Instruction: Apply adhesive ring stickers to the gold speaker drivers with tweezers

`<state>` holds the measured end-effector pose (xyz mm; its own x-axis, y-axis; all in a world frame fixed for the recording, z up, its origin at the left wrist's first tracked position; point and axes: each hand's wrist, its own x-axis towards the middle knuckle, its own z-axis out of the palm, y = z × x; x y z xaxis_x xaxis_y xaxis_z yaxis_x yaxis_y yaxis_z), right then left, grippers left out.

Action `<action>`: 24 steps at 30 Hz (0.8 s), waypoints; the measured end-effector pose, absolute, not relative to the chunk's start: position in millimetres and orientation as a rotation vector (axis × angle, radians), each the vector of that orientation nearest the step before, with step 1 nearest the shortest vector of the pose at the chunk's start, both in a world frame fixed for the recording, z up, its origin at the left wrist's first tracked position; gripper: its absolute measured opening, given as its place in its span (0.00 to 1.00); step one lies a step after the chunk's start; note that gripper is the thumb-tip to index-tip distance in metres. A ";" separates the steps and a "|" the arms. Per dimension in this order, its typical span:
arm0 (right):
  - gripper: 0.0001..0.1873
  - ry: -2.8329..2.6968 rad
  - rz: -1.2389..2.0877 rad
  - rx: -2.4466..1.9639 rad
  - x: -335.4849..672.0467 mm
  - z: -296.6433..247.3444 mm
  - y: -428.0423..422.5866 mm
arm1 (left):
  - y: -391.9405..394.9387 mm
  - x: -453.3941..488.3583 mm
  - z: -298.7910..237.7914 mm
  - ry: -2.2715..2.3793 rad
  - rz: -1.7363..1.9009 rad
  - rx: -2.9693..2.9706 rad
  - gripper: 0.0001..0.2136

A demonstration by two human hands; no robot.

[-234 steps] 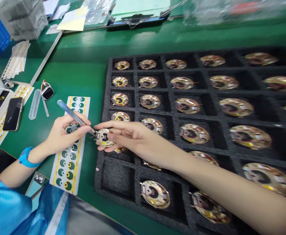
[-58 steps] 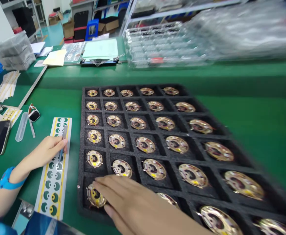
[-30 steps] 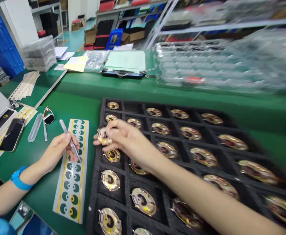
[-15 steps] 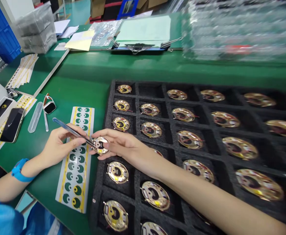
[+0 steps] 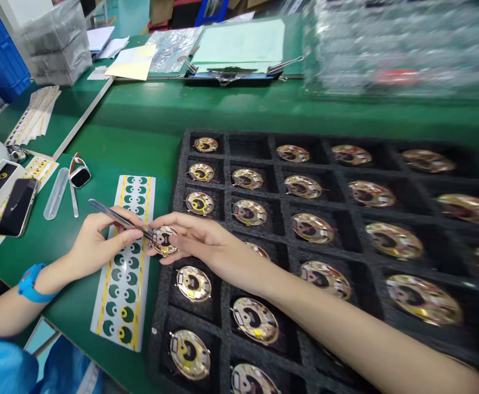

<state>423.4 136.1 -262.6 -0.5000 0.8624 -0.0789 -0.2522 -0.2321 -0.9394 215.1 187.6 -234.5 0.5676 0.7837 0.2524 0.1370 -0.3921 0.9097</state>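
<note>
My right hand (image 5: 198, 243) pinches a round gold disc part (image 5: 163, 239) just above the left edge of the black foam tray (image 5: 218, 167). My left hand (image 5: 99, 241) grips metal tweezers (image 5: 116, 217) whose tips touch the left side of that disc. Under my left hand lies a white sticker sheet (image 5: 126, 262) printed with green and yellow round labels. The tray's compartments hold several similar gold discs; one cell in the back row is bare.
A phone (image 5: 16, 207), a clear plastic tube (image 5: 56, 186) and a smartwatch (image 5: 79, 175) lie at left on the green mat. A clipboard with papers (image 5: 239, 46) and stacked clear trays (image 5: 403, 44) stand at the back. More sticker sheets (image 5: 34, 112) sit far left.
My right hand put a disc in the near corner cell, took another from the tray and brought it to the tweezers. My left hand raised the tweezers off the sticker sheet to it.
</note>
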 end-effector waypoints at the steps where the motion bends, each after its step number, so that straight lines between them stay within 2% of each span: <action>1: 0.12 -1.231 1.829 -0.796 423.5 -263.2 136.3 | 187.7 214.8 -234.3 0.753 0.857 1.860 0.02; 6: 0.12 -1.234 1.817 -0.805 423.6 -264.2 136.6 | 185.2 216.7 -233.9 0.763 0.791 1.798 0.02; 12: 0.13 -1.224 1.812 -0.820 423.9 -262.2 137.3 | 187.2 218.1 -234.6 0.801 0.829 1.517 0.09; 18: 0.14 -1.174 1.824 -0.901 420.5 -260.3 137.2 | 194.9 218.1 -229.0 0.836 0.824 1.518 0.12; 24: 0.16 -1.265 1.700 -1.034 420.9 -257.4 138.6 | 182.7 192.4 -216.3 0.867 0.531 1.541 0.11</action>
